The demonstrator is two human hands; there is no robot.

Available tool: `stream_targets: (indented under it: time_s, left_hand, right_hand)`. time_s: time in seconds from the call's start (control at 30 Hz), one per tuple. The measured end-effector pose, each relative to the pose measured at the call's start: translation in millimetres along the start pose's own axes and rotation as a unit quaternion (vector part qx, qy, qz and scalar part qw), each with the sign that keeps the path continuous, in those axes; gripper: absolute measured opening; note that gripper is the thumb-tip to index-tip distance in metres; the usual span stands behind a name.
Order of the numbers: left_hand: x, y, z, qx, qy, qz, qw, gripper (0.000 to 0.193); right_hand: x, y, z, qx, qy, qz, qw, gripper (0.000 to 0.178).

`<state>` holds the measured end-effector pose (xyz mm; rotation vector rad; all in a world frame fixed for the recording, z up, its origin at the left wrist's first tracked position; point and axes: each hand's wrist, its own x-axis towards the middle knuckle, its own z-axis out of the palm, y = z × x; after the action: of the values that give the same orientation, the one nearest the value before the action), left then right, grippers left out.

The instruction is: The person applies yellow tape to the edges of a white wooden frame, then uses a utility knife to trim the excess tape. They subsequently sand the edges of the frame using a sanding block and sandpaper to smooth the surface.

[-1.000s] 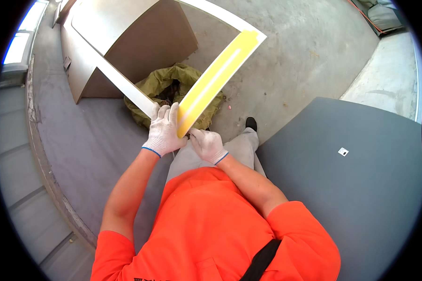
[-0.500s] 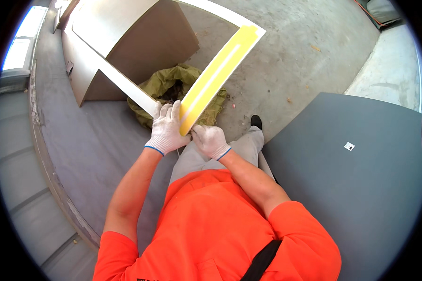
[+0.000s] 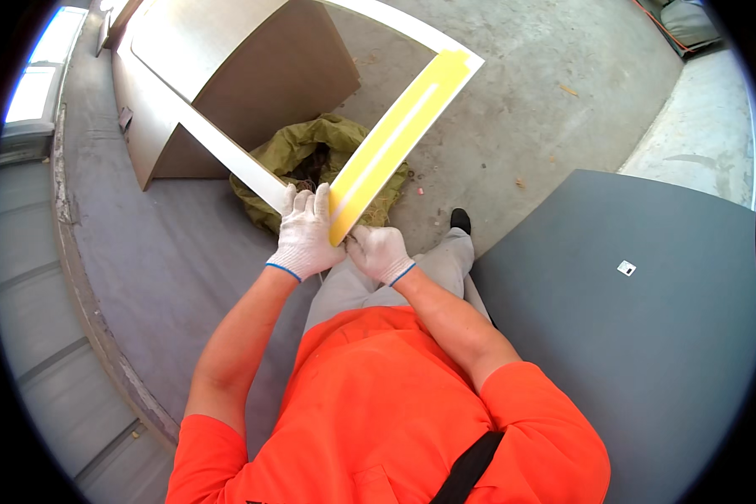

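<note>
Concrete floor (image 3: 554, 118) | yellow-faced bar (image 3: 394, 144) | long axis slants up, rightward

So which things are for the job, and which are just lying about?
Seems part of the job:
White frame
Yellow strip on it
Left hand, gripping its near corner
Right hand, at that corner too

Probably just lying about, as neither hand touches them:
Green sack
Grey board
Pink bit on the floor

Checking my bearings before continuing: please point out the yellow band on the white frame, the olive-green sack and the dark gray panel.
Yellow band (image 3: 412, 134): head view, about midway along its length.
Olive-green sack (image 3: 288, 144): head view, on its crumpled rim.
Dark gray panel (image 3: 617, 336): head view, middle of its flat face.
</note>
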<state>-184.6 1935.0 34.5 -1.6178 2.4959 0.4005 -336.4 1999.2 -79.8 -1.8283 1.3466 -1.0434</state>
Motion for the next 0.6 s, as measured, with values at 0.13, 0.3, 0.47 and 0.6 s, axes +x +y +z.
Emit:
stream_targets:
  time_s: [0.13, 0.3, 0.47, 0.6]
  left_hand:
    - [0.9, 1.6, 0.6, 0.001, -0.007, -0.006, 1.0, 0.104]
    - [1.4, 2.1, 4.6, -0.001, 0.012, 0.002, 1.0, 0.103]
    - [-0.1, -1.9, 9.1, -0.004, 0.011, -0.006, 1.0, 0.102]
    - [-2.3, 4.5, -4.8, -0.02, 0.009, -0.005, 1.0, 0.098]
  right_hand:
    - [3.4, 4.3, -1.6, 0.004, -0.01, 0.004, 1.0, 0.016]
    - [5.9, 12.4, 4.4, 0.01, -0.005, -0.01, 1.0, 0.017]
    - [8.4, 15.1, 11.4, 0.03, -0.011, -0.009, 0.999, 0.02]
    - [-26.8, 64.3, 35.1, -0.069, -0.102, 0.168, 0.978, 0.025]
